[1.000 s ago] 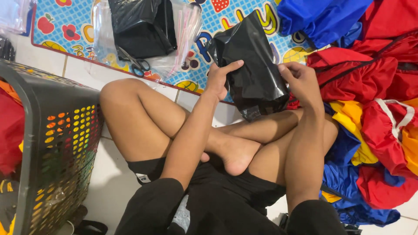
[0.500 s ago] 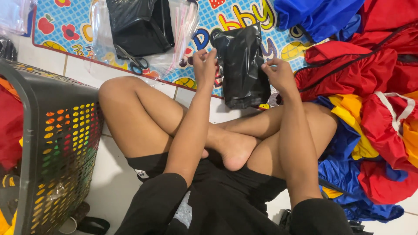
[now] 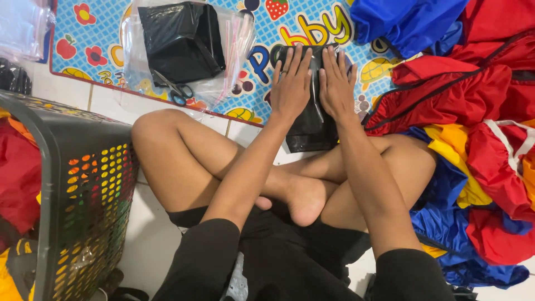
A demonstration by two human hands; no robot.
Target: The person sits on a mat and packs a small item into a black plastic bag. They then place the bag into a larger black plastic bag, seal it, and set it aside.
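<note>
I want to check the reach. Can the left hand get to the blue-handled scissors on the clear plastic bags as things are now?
Probably yes. The left hand lies flat on the black bag, and the scissors lie just to its left on the mat, with nothing in between.

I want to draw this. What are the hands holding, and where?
Nothing gripped: left hand and right hand press flat on the black bag's upper part.

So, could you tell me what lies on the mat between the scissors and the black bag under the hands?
In the head view, a clear plastic sleeve and bare patterned mat lie between scissors and black bag.
</note>
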